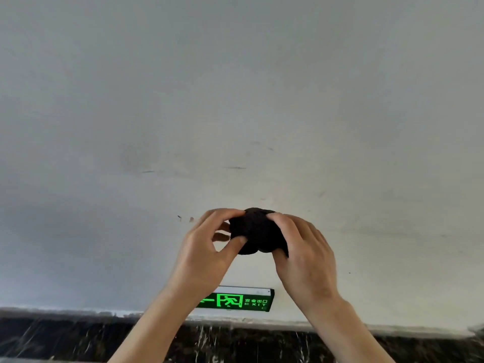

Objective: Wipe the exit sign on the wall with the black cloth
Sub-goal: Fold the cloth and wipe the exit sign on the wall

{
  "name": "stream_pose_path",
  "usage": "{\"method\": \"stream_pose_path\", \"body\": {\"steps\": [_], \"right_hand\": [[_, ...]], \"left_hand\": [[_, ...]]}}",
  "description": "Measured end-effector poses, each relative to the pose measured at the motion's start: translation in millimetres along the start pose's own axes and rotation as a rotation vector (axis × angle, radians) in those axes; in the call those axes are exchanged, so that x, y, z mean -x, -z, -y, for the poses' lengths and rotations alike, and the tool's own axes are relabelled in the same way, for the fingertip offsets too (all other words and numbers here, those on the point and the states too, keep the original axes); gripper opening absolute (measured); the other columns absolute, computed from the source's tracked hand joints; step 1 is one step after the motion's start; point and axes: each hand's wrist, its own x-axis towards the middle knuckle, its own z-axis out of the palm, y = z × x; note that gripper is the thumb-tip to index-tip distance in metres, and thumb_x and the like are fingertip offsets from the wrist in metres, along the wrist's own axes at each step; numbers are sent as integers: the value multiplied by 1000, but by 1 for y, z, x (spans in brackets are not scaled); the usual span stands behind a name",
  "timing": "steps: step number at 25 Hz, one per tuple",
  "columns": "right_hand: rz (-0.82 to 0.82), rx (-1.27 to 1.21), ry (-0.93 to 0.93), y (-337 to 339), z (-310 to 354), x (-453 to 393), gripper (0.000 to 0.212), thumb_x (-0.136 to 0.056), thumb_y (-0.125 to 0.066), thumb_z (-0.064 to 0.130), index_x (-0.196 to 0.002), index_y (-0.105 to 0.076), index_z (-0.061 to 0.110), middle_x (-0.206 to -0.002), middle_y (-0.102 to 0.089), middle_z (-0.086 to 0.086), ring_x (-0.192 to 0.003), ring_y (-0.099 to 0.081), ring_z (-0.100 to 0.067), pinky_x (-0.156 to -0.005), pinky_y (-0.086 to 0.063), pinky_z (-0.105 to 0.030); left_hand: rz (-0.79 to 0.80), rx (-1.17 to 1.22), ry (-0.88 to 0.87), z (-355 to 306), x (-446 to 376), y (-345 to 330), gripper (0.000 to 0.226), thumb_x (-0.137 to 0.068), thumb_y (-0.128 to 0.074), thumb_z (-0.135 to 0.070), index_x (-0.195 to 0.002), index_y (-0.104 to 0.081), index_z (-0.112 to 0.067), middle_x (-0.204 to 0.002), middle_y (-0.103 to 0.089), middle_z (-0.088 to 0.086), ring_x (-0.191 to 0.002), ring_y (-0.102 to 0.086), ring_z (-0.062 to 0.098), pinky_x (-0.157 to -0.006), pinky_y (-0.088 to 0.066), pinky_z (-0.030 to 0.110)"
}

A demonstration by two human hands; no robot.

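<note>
My left hand [201,254] gripped the black cloth [255,231] from its left side: the thumb pressed against the lower left edge of the bundle, the index finger curled over its top, and the remaining fingers tucked behind it. My right hand [305,258] gripped the same cloth from its right side, fingers closed over the upper right part and the palm covering the lower right corner. Both hands were therefore clenched on the cloth, which was bunched into a rounded wad between them and held up in front of the wall [235,87], clear of the sign.

Both forearms were bare and rose from the bottom edge of the view, converging toward the cloth.

The exit sign [235,299] was mounted low on the wall, below the hands and between the two wrists. My left wrist covered its left end. Its face was lit green, showing a running figure, an arrow pointing left, and the word EXIT under a row of characters; a pale strip ran along its top edge.

The wall was off-white with a few dark scuff marks above and to the left of the hands. A dark, white-veined marble baseboard [235,344] ran beneath the sign
</note>
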Motion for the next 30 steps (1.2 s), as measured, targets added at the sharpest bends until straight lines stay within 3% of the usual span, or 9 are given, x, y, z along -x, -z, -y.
{"method": "stream_pose_path", "body": {"steps": [4, 7, 10, 17, 22, 26, 30], "right_hand": [[-26, 16, 35, -57, -26, 34, 61, -58, -73, -8, -111, -58, 18, -109, -62, 0, -87, -64, -24, -63, -51, -28], [-36, 43, 48, -104, -47, 67, 60, -56, -74, -6, -109, -58, 18, -107, -62, 0, -84, -65, -25, -60, -51, -28], [-49, 78, 65, -145, -65, 100, 56, -56, -77, -1, -106, -59, 16, -103, -64, -3, -82, -66, -26, -56, -49, -27], [-123, 105, 54, -231, -94, 166, 54, -56, -79, -1, -104, -60, 14, -99, -65, -5, -77, -66, -28, -54, -48, -27], [-154, 116, 27, -270, -113, 200, 48, -57, -78, -1, -102, -63, 12, -97, -65, -6, -74, -65, -28, -53, -46, -25], [-157, 100, -26, -289, -120, 215, 47, -59, -78, -1, -102, -63, 10, -97, -64, -7, -73, -65, -27, -52, -44, -24], [-175, 112, -76, -294, -131, 218, 46, -59, -77, -1, -101, -65, 11, -99, -64, -6, -75, -65, -26, -56, -41, -22]], "left_hand": [[-51, -291, -214, 67, 11, -26, 39, -81, -68, -24, -118, -59, -36, -110, -60, -26, -107, -55, -4, -93, -39, 8], [-96, -439, -353, 125, 22, -51, 34, -83, -66, -25, -117, -66, -22, -112, -67, -11, -111, -56, 11, -96, -43, 24], [-112, -553, -450, 177, 38, -70, 33, -81, -69, -21, -113, -70, -13, -115, -69, 0, -117, -54, 20, -99, -38, 28], [-117, -692, -588, 273, 61, -99, 31, -90, -56, -28, -108, -73, -11, -127, -65, 11, -125, -52, 31, -103, -42, 41], [-105, -753, -716, 323, 68, -118, 28, -90, -60, -26, -107, -74, -8, -130, -63, 17, -127, -53, 37, -107, -42, 53], [-112, -802, -804, 347, 65, -126, 28, -95, -58, -30, -112, -72, -14, -137, -59, 15, -134, -46, 34, -116, -31, 50], [-201, -897, -820, 368, 45, -125, 45, -103, -41, -40, -140, -48, -16, -155, -35, 12, -145, -27, 34, -123, -10, 48]]}}
